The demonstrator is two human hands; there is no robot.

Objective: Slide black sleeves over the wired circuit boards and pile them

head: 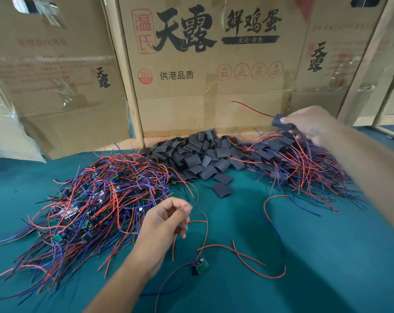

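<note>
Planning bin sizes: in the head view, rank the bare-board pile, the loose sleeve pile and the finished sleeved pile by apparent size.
1. Bare-board pile, clearly largest, though nearest the camera.
2-3. Finished sleeved pile and loose sleeve pile look alike; unranked.

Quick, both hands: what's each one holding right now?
Left hand: pinching thin wires of the bare circuit board.
Right hand: gripping a sleeved board over the finished pile.

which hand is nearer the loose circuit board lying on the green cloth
Left. The left hand hovers just above-left of the circuit board; the right hand is far off, over the sleeved pile.
</note>
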